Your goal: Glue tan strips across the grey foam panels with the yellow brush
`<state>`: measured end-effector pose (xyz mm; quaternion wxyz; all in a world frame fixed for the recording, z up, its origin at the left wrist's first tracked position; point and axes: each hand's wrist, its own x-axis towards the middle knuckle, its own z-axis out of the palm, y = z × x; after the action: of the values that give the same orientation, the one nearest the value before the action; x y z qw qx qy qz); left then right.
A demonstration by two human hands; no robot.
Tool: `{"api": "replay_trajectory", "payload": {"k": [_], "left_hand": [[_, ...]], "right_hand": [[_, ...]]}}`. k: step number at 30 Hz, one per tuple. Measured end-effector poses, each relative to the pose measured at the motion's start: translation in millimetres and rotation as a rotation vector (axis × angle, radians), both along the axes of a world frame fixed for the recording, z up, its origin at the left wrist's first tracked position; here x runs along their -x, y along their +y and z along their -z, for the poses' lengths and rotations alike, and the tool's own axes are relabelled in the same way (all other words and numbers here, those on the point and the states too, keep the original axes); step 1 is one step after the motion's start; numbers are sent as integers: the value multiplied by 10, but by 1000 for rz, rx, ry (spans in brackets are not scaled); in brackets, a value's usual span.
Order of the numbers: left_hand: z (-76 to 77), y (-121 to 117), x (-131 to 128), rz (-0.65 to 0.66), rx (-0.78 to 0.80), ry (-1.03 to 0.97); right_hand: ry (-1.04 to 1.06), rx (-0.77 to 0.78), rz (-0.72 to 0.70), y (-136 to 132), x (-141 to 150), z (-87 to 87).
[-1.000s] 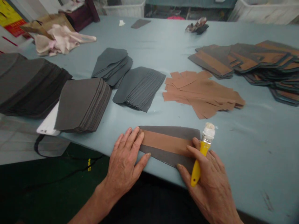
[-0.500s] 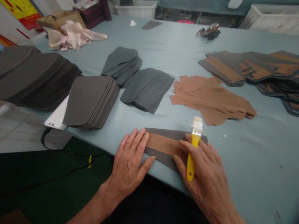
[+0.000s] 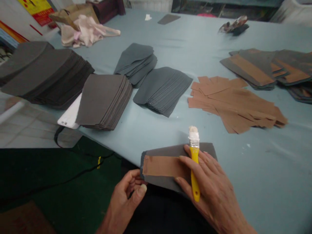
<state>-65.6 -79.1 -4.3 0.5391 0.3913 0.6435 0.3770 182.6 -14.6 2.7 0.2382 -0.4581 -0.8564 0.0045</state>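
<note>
A dark grey sheet piece point(image 3: 161, 151) with a brown strip point(image 3: 158, 165) lying along it rests at the table's front edge, its narrow left end sticking out past the edge. My left hand point(image 3: 128, 193) is at that end, fingers bent against its underside or edge, thumb held apart. My right hand point(image 3: 212, 182) lies over the wide end, pressing the piece and the strip to the table. A yellow-handled paintbrush point(image 3: 195, 162) is held in that same hand, bristles up and coated white.
Loose brown strips point(image 3: 239, 104) lie in a heap ahead. Stacks of dark pieces point(image 3: 102, 97) and grey-green pieces point(image 3: 163, 89) stand left and centre; pieces with strips point(image 3: 258, 68) are piled at the right. A white object point(image 3: 70, 113) lies under one stack. A pale cloth point(image 3: 87, 31) lies at the back left.
My left hand has gone from flat on the strip's left end to below the piece's end. The piece has shifted toward me and turned slightly; my right hand keeps the brush.
</note>
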Motion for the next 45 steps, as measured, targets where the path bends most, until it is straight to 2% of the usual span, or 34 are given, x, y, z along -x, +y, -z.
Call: {"api": "replay_trajectory", "payload": {"k": [3, 8, 12, 17, 20, 23, 28, 30, 35, 39, 42, 45], "left_hand": [[14, 32, -8, 67, 96, -239], [-8, -10, 52, 113, 118, -490], [-99, 105, 178, 179, 177, -440], [-289, 445, 204, 489, 325, -357], [-366, 590, 130, 567, 371, -307], [-422, 696, 80, 631, 381, -309], [-505, 941, 131, 907, 450, -381], [-516, 1021, 137, 963, 504, -437], [-490, 1008, 0, 829, 545, -485], [-480, 904, -127, 769, 443, -485], [-495, 875, -173, 710, 428, -513], [-520, 901, -231, 622, 367, -603]], "right_hand": [[-3, -12, -56, -58, -15, -17], [18, 7, -168, -79, -37, -70], [57, 46, -253, -65, -70, -124], [77, 88, -289, -51, -78, -161], [94, 129, -289, -50, -53, -161], [129, 166, -282, -55, -24, -146], [174, 210, -299, -53, -36, -135], [183, 216, -338, -47, -58, -148], [210, 192, -398, -28, -77, -191], [235, 75, -351, -17, -125, -199], [279, -68, -185, -31, -253, -219], [378, -169, 170, -76, -391, -248]]}}
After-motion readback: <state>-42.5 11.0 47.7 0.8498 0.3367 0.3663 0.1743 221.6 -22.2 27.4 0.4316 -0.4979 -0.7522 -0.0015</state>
